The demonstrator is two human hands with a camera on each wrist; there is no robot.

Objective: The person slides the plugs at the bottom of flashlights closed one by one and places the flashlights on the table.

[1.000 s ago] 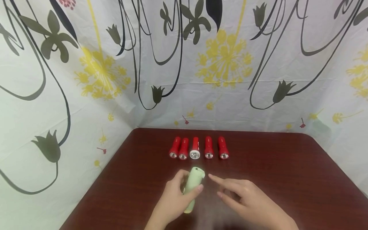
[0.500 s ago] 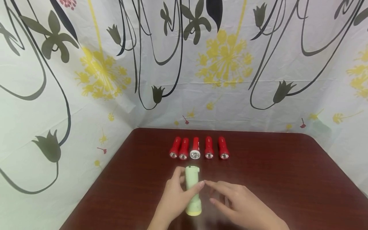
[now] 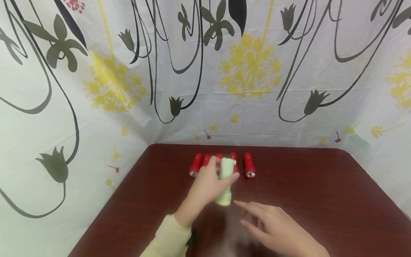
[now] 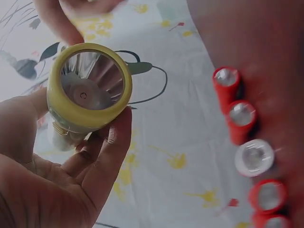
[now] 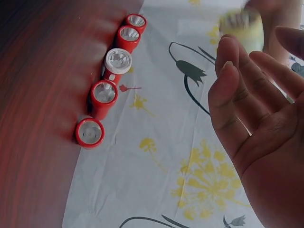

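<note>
My left hand [image 3: 208, 182] grips a pale green flashlight [image 3: 224, 194] around its barrel, raised above the table. Its wide, yellow-rimmed head points down toward me; in the left wrist view the reflector [image 4: 92, 85] faces the camera. Lower and to the right hovers my right hand [image 3: 269, 226], fingers loosely bent with nothing held. From the right wrist its palm [image 5: 270, 128] shows, with the green flashlight [image 5: 247, 31] blurred beyond the fingertips. Behind the held flashlight lies a row of red flashlights [image 3: 249, 166], partly covered by my left hand; one has a white rim [image 5: 118, 61].
The dark red-brown table [image 3: 308, 185] has rounded far corners. A white cloth [image 3: 250, 121] printed with grey flowers and yellow blooms hangs behind and along the sides. The red flashlights lie near the table's far edge, lenses toward me.
My left hand has carried the green flashlight forward, up to the red row, after turning it more upright. The right hand moved slightly left, then drew back a little.
</note>
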